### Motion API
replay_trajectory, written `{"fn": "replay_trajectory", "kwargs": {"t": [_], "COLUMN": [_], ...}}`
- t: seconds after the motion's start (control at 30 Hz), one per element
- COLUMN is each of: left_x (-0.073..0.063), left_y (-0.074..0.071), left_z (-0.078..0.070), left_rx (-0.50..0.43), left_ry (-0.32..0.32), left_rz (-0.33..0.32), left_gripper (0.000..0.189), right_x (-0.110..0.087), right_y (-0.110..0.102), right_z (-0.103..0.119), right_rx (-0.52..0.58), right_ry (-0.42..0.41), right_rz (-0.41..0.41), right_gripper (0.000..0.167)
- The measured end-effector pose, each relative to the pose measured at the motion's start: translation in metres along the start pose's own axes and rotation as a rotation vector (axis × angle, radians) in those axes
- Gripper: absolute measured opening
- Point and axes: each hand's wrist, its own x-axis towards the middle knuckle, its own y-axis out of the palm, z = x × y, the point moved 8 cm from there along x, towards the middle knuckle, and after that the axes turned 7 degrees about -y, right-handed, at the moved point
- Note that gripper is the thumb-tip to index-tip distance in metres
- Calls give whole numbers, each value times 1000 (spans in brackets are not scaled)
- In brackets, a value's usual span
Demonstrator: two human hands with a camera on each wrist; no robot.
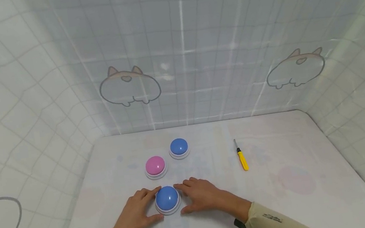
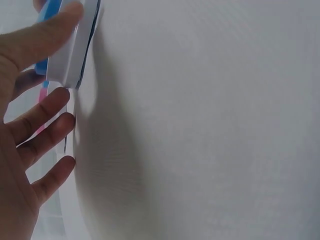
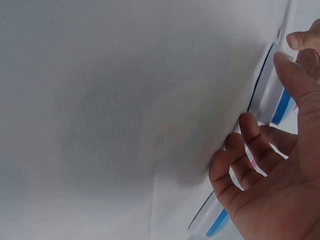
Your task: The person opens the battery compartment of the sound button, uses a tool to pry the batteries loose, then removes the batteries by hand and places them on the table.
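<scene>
White table [image 1: 209, 157], near blue button [image 1: 167, 198] sits between left hand [image 1: 134, 217] and right hand [image 1: 201, 195], both relaxed with fingers apart, firm contact can't be told; a lopsided forward push could skid it into the pink button [image 1: 155, 166] just beyond.

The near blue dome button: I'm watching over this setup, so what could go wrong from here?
The near blue dome button could be pressed by accident, as the left hand and right hand closely flank it. If slid forward, it might bump the pink dome button just beyond.
</scene>
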Motion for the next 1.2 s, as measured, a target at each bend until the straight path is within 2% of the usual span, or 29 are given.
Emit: {"fn": "replay_trajectory", "kwargs": {"t": [0.33, 0.5, 0.7, 0.93, 1.2], "left_x": [5, 6, 8, 10, 15], "left_y": [5, 5, 6, 6, 4], "left_z": [3, 0, -2, -3, -7], "left_rx": [28, 15, 13, 22, -14], "left_ry": [-22, -11, -28, -26, -46], "left_rz": [0, 6, 28, 21, 48], "left_gripper": [83, 82, 81, 80, 79], "right_x": [10, 11, 11, 9, 1], "right_y": [5, 7, 7, 6, 0], "right_z": [4, 4, 3, 2, -4], "right_rx": [-48, -57, -70, -36, 16], "right_ry": [47, 55, 43, 32, 20], "right_rz": [-5, -25, -42, -53, -102], "right_gripper": [83, 79, 78, 77, 76]}}
